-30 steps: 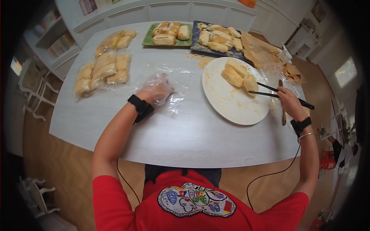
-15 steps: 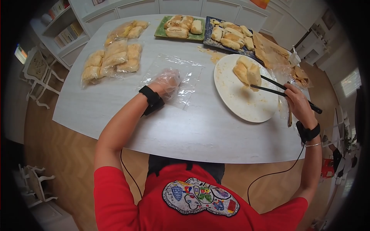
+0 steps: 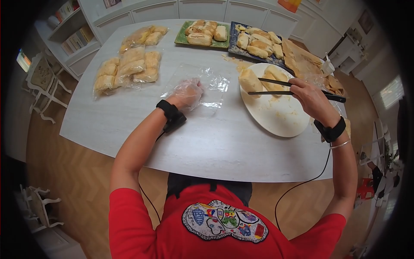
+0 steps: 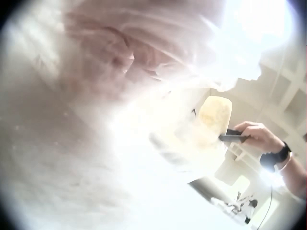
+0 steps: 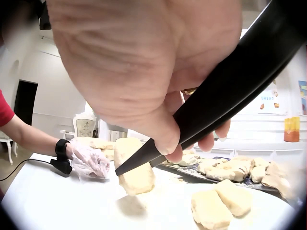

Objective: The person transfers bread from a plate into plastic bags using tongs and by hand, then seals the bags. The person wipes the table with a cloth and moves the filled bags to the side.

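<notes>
My right hand (image 3: 311, 97) grips a pair of black tongs (image 3: 276, 92). Between the tong tips is a pale bread roll (image 3: 249, 83), raised over the left edge of the white plate (image 3: 282, 125). In the right wrist view the roll (image 5: 135, 177) stands nearly upright between the tips. Other bread pieces (image 3: 274, 78) lie on the plate. My left hand (image 3: 188, 93), covered in thin clear plastic, holds a clear plastic bag (image 3: 215, 82) that lies on the table. Crumpled film hides much of its fingers; the left wrist view is washed out by glare.
Bagged rolls (image 3: 129, 67) lie at the left of the table (image 3: 207, 151). A green plate (image 3: 181, 39) and a dark blue tray (image 3: 233, 36), both with rolls, stand at the back. Brown paper (image 3: 302, 58) and a white cup (image 3: 327, 67) are at the right.
The tongs in my right hand have lifted a roll off the pile and carried it left to the plate's near-bag edge. My left hand stays at the bag.
</notes>
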### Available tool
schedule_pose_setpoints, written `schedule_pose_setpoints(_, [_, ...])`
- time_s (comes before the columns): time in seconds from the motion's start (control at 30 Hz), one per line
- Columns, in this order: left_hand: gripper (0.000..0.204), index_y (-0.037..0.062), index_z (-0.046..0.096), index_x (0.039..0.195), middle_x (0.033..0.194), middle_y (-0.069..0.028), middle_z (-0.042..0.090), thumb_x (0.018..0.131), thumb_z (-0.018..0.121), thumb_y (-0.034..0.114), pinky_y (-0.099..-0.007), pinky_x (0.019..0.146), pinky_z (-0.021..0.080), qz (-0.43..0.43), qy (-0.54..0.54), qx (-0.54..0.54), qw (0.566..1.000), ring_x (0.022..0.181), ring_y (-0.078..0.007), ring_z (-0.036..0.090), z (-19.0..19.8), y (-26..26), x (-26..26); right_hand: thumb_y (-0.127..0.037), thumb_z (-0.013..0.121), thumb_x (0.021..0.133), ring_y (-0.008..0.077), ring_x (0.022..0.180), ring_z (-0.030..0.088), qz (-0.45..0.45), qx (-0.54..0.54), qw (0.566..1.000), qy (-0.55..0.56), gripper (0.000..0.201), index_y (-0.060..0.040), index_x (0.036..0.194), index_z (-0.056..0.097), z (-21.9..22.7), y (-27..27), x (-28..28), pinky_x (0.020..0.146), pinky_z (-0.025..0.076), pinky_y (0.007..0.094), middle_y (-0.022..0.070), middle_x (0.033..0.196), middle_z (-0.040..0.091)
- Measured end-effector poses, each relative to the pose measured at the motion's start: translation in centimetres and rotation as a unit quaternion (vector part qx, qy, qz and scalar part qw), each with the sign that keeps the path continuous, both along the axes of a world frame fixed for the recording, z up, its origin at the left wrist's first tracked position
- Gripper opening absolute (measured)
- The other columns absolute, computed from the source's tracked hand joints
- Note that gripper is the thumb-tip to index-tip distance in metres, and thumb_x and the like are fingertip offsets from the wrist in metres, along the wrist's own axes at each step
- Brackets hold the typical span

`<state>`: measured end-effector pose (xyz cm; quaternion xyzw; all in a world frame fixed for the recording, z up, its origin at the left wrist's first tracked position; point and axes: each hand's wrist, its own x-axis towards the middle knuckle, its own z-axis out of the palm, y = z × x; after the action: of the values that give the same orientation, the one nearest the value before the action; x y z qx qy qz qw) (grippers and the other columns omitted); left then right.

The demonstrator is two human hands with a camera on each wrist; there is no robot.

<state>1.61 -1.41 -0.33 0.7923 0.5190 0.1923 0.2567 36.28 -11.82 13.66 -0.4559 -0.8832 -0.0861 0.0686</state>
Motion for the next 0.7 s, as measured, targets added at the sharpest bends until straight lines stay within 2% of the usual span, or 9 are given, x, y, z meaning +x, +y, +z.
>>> schedule_pose_setpoints(0.13, [0.028,0.0017,0.058,0.091,0.09,-0.0206,0.064,0.086,0.058,0.029,-0.0431,0.076,0.047,0.028,-0.025,-0.052,0.998,0.086,-0.0362,0.06,0.7,-0.4,0.0,0.005,0.056,0.079,0.0329,0.081,0.058,0.014,-0.011,0.999,-0.035,0.003,0.0035,0.077,0.054,0.3,1.7,-2.6,0.074,0.047,0.0406,0.014,0.085,0.057])
schedule_pose_setpoints(0.2, [0.022,0.0019,0.057,0.088,0.089,-0.0195,0.064,0.086,0.058,0.024,-0.0416,0.073,0.047,0.004,0.005,-0.005,1.0,0.084,-0.035,0.06,1.1,-1.0,0.0,0.002,0.057,0.079,0.032,0.083,0.059,0.066,0.026,0.997,-0.038,0.002,0.0015,0.077,0.058,0.1,2.6,-3.8,0.078,0.047,0.0397,0.0134,0.084,0.057])
schedule_pose_setpoints(0.23, [0.022,0.0019,0.057,0.088,0.089,-0.0195,0.064,0.086,0.058,0.024,-0.0416,0.073,0.047,0.002,0.006,-0.005,1.0,0.084,-0.035,0.06,0.6,-0.8,-0.2,-0.001,0.057,0.08,0.0286,0.085,0.06,0.06,0.025,0.994,-0.087,0.005,-0.0021,0.079,0.062,0.3,3.1,-4.6,0.081,0.047,0.0381,0.011,0.085,0.059])
schedule_pose_setpoints(0.3, [0.019,0.002,0.058,0.087,0.088,-0.0198,0.064,0.086,0.056,0.021,-0.0418,0.072,0.046,-0.084,0.106,0.165,0.977,0.083,-0.0344,0.06,-1.2,0.1,-0.8,-0.001,0.057,0.082,0.0276,0.086,0.06,0.057,0.021,0.989,-0.132,0.004,-0.0013,0.08,0.061,0.2,3.5,-6.5,0.08,0.047,0.0376,0.011,0.088,0.059])
schedule_pose_setpoints(0.37, [0.018,0.0023,0.058,0.086,0.086,-0.0195,0.063,0.086,0.056,0.02,-0.0428,0.072,0.046,-0.08,0.06,0.145,0.984,0.082,-0.0342,0.06,-1.4,0.7,-0.8,-0.003,0.058,0.081,0.0229,0.083,0.061,0.093,0.058,0.976,-0.188,0.005,-0.0036,0.078,0.062,-0.3,4.2,-7.9,0.079,0.048,0.0351,0.0078,0.086,0.059])
schedule_pose_setpoints(0.43, [0.017,0.0026,0.059,0.084,0.085,-0.0192,0.063,0.086,0.055,0.019,-0.0438,0.071,0.046,-0.075,0.015,0.124,0.989,0.081,-0.0339,0.06,-1.4,0.8,-0.8,-0.004,0.059,0.08,0.0217,0.082,0.061,0.08,0.063,0.971,-0.215,0.007,-0.0046,0.075,0.062,-0.5,4.6,-9.4,0.079,0.048,0.0346,0.0071,0.084,0.059])
schedule_pose_setpoints(0.5, [0.016,0.0035,0.06,0.083,0.082,-0.0184,0.062,0.083,0.056,0.019,-0.046,0.071,0.046,0.004,-0.017,0.116,0.993,0.081,-0.0345,0.06,0.5,-0.3,0.0,-0.008,0.06,0.079,0.018,0.082,0.062,0.069,0.091,0.961,-0.254,0.013,-0.0083,0.067,0.065,-0.8,4.8,-11.3,0.076,0.047,0.0322,0.0046,0.079,0.059])
schedule_pose_setpoints(0.6, [0.016,0.0043,0.061,0.084,0.082,-0.0174,0.063,0.083,0.055,0.019,-0.0464,0.071,0.045,-0.029,0.002,0.151,0.988,0.083,-0.0351,0.06,2.6,-1.4,0.3,-0.009,0.061,0.078,0.0171,0.08,0.062,0.039,0.092,0.948,-0.301,0.013,-0.0109,0.067,0.068,-1.0,5.0,-14.0,0.073,0.046,0.0303,0.0031,0.076,0.06])
schedule_pose_setpoints(0.7, [0.019,0.0042,0.063,0.087,0.088,-0.0174,0.064,0.086,0.055,0.021,-0.0468,0.074,0.046,-0.038,0.031,0.223,0.974,0.086,-0.0368,0.061,1.5,-1.0,1.3,-0.011,0.062,0.076,0.0167,0.078,0.062,0.035,0.095,0.947,-0.303,0.012,-0.0131,0.068,0.07,-1.4,5.1,-16.3,0.07,0.045,0.0298,0.0015,0.075,0.062])
